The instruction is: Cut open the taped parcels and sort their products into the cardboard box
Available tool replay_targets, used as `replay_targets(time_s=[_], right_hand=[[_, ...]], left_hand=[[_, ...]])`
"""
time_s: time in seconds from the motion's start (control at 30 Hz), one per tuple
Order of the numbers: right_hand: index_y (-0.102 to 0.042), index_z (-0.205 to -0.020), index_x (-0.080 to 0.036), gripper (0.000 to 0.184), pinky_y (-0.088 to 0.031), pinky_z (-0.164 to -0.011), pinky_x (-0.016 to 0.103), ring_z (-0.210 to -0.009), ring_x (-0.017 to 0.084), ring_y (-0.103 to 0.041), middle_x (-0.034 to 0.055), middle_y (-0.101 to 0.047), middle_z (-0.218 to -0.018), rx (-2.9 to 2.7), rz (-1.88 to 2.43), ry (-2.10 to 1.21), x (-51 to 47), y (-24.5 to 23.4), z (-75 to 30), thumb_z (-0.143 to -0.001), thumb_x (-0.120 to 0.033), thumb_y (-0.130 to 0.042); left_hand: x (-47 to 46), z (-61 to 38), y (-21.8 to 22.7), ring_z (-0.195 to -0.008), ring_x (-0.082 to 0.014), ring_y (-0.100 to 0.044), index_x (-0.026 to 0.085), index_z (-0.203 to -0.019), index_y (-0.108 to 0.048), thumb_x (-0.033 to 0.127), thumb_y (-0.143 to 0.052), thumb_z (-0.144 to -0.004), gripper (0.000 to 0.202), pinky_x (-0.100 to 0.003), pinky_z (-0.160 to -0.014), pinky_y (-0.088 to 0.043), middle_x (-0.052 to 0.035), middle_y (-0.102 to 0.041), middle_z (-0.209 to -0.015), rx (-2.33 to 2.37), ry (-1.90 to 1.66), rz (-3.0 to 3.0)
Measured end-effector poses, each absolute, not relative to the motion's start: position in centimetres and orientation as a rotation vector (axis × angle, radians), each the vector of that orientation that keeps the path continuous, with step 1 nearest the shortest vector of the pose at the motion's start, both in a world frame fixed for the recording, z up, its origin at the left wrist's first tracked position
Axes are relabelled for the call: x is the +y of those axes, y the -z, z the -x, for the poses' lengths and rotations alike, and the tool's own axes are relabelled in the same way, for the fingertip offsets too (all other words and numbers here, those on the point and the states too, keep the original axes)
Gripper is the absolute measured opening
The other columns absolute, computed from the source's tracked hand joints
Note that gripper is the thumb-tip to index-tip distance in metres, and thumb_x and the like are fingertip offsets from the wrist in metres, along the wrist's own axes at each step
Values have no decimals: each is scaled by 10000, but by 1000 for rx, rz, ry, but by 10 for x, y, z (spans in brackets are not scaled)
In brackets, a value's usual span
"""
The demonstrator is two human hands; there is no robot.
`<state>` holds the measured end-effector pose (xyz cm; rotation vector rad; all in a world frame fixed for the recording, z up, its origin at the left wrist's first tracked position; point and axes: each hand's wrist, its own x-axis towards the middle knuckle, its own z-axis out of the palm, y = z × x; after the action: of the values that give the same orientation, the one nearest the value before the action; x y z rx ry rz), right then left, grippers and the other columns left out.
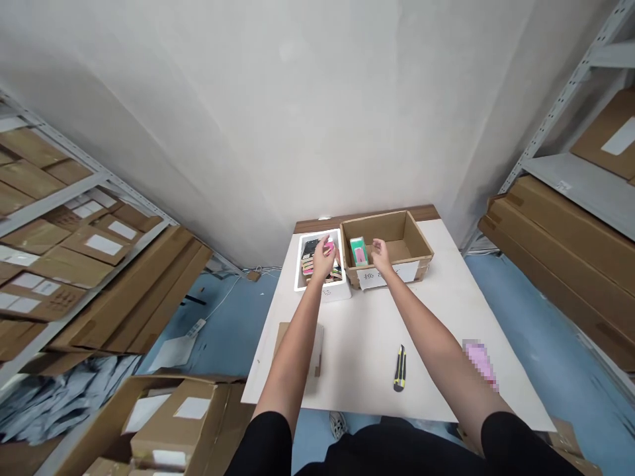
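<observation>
Here's the right hand (381, 255), fingers bent and the gap to the thumb looking narrow, and whether anything is pinched there I can't tell. Just to its left, the packet (358, 251): a slim rectangle with a bright green border, paler inside, a pink patch low on its face. It sits in the left part of the cardboard box (387, 228), long axis running from near to far, far end tipped slightly left, broad face towards us. Over to the left hand (323, 262), curled above the white bin (340, 291), a bright pink item (329, 247) right at the fingers; held or merely touched, I can't say. Below it, flat items (308, 264) in black, pink and pale tones crowd the bin. Box and bin stand side by side at the far end of the white table (357, 344). Nearer, a black-and-yellow knife (399, 370) lies pointing away, and a small carton (317, 344) sits partly behind the left forearm.
</observation>
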<state>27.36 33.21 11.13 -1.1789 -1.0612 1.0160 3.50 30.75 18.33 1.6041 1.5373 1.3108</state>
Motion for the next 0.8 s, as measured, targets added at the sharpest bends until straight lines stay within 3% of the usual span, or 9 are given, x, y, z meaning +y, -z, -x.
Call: replay_targets(time_s=[0.17,0.47,0.6,0.7,0.8], right_hand=[[-591,-1372,-262,638,-424,-1232,515,-1457,276,-531,112,-614,-1500,-1190,1106,-1077,265,-94,-243,-734,-255,-620],[-534,-1524,-287,765,-501,-1155,560,-1465,297,-526,116,-542,-1590,-1477,1150,-1112,162,-85,-101,-763,-211,-572],[-531,-1548,-252,752,-529,-1134,511,-1427,285,-564,140,-507,-1620,-1552,1207,-1172,108,-59,-29,-798,-197,-551],[-566,-1535,-225,720,-533,-1132,486,-1416,279,-577,147,-545,-1581,-1755,1293,-1196,69,-36,7,-817,-171,-564],[-630,-1484,-204,655,-461,-1201,495,-1498,315,-494,172,-523,-1599,-2087,1571,-1129,31,-15,14,-831,-194,-679]], left_hand=[[261,14,-165,-1111,-247,-736,245,-1519,-588,241,-719,-899,634,-404,-975,-627,-116,-713,-1390,1583,-1236,-1510],[155,116,-107,-1122,-214,-737,220,-1492,-628,186,-695,-877,620,-385,-1041,-593,-119,-695,-1446,1495,-1152,-1509],[92,166,-71,-1081,-213,-750,197,-1423,-687,164,-678,-872,552,-383,-1026,-599,-124,-727,-1399,1543,-977,-1480],[42,190,-43,-1232,-265,-714,194,-1380,-718,149,-707,-849,533,-416,-1116,-551,-127,-734,-1389,1566,-662,-1591],[-6,199,-15,-1538,-377,-466,218,-1419,-690,248,-862,-765,677,-503,-1227,-442,-169,-551,-1617,1694,-253,-1707]])
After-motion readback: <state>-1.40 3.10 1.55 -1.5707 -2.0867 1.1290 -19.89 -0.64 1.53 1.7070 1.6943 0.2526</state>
